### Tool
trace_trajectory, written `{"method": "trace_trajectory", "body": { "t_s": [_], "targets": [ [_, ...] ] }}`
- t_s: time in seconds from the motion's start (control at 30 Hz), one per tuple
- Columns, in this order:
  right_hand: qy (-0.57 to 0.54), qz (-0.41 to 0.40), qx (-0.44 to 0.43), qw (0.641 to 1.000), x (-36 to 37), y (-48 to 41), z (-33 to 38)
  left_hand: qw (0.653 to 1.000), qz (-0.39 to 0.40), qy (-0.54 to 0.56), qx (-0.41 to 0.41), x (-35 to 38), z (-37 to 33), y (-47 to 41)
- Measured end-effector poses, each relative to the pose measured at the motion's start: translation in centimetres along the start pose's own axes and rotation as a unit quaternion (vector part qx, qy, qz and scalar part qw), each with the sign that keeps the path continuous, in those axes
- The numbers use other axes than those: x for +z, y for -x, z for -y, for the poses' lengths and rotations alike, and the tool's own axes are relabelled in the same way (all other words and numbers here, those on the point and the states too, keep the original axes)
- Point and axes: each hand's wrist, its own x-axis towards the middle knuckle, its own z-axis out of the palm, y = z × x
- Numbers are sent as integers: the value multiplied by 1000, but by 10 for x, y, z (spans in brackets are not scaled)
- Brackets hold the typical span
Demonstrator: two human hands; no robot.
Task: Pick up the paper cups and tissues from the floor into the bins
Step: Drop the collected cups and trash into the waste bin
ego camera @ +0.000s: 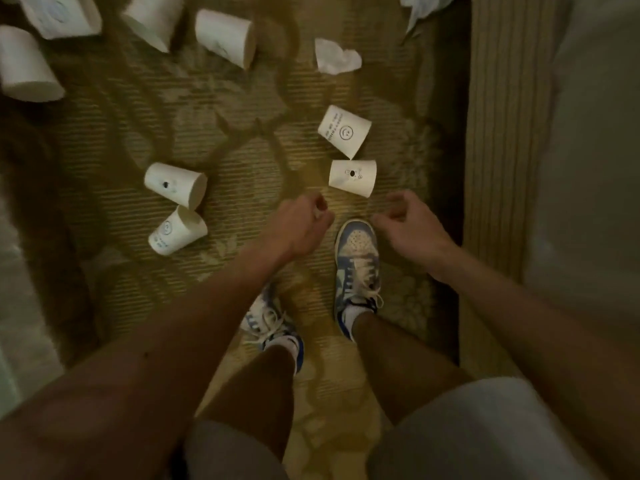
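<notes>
Several white paper cups lie tipped over on a patterned rug. One cup (352, 177) lies just beyond my hands, with a smiley-printed cup (344, 130) right behind it. Two more cups (176, 184) (177, 231) lie to the left, touching each other. Further cups (225, 38) (26, 65) lie at the far left. A crumpled tissue (336, 57) lies at the far middle, and another tissue (420, 5) is at the top edge. My left hand (300, 225) and my right hand (403, 223) hang over the rug with loosely curled fingers, holding nothing.
My two feet in blue and white sneakers (356, 271) stand on the rug (242, 133). A ribbed pale strip (498, 133) runs along the rug's right edge, with a light surface beyond it. No bin is in view.
</notes>
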Motion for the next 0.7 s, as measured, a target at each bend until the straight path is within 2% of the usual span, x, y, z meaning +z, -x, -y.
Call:
{"method": "trace_trajectory", "body": {
  "t_s": [0.27,0.37,0.47,0.57,0.7],
  "targets": [
    [-59,-56,22,996,31,-131,-37,993,-52,-17,102,44,22,-116],
    [-35,-60,-44,997,42,-160,-43,977,-91,-85,174,54,33,-138],
    [-14,-96,-112,989,53,-178,-46,960,-86,-143,226,59,45,-148],
    [-36,-126,-150,980,62,-187,-52,954,-80,-141,253,60,54,-157],
    [-60,-169,-196,964,70,-195,-58,944,-112,-129,284,58,56,-163]
  ]
}}
